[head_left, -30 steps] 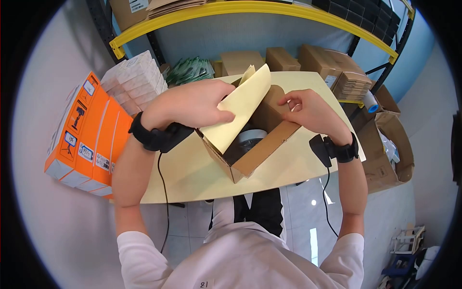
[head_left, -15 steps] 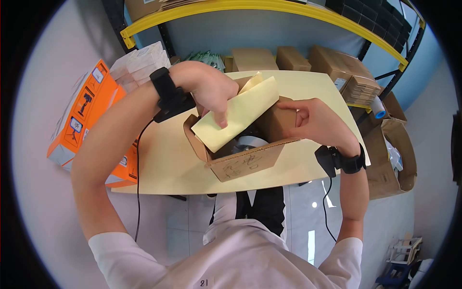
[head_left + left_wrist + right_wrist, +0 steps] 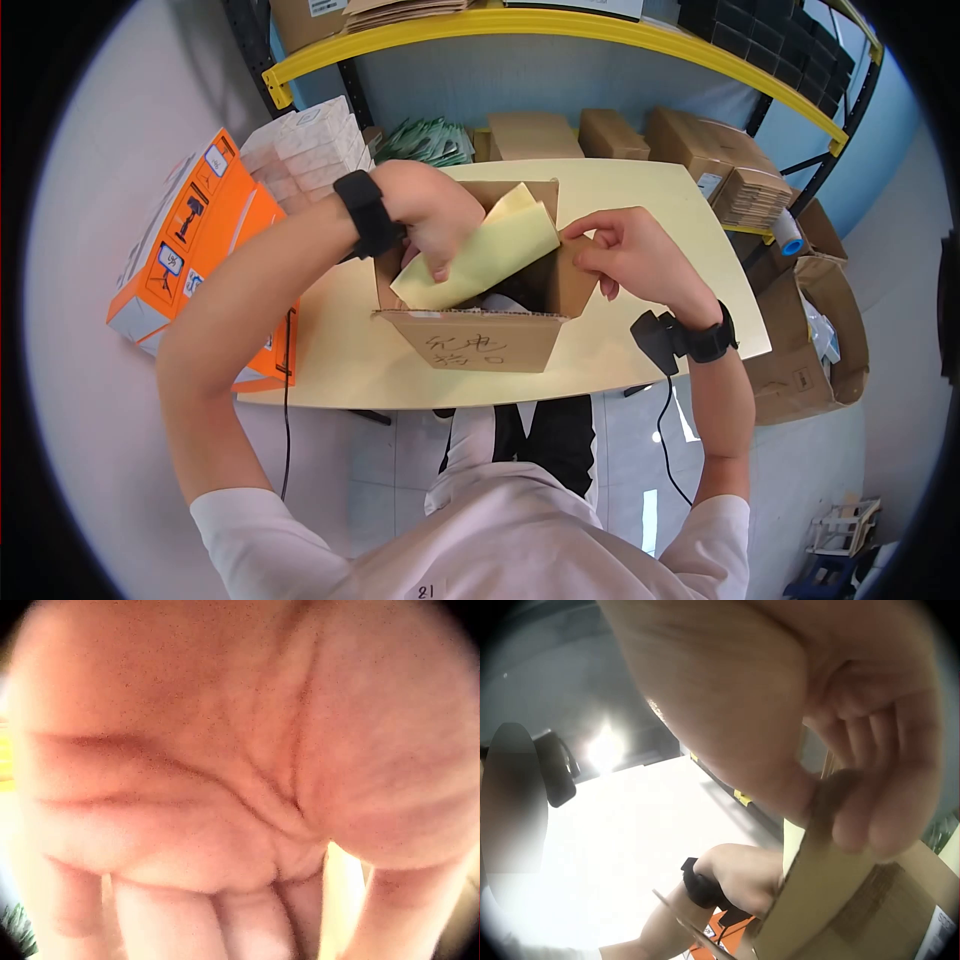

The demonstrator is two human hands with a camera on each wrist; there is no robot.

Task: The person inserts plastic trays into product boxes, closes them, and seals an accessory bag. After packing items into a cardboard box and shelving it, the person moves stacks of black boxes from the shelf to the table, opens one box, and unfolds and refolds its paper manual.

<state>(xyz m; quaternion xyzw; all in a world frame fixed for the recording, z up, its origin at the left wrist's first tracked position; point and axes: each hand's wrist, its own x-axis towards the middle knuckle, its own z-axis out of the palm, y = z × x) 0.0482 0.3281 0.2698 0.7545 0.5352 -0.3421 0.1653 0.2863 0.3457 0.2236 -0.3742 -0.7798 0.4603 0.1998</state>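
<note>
Well, the left hand holds a yellow sheet, with its thumb on the near face. Its other fingers are mostly hidden, likely behind the sheet, so the sheet sits squeezed between them. The sheet leans on a slant in the mouth of an open box, maybe because it is too long to lie flat there. Something pale peeks out under it, but I cannot tell what it is.

The right hand pinches the top of the box's right side, thumb and fingertips together on the cardboard. That grip seems to keep the side out of the way and the box steady. The box is near the front edge of the tabletop, so both hands can reach it. An orange box stands by the tabletop's left end.
</note>
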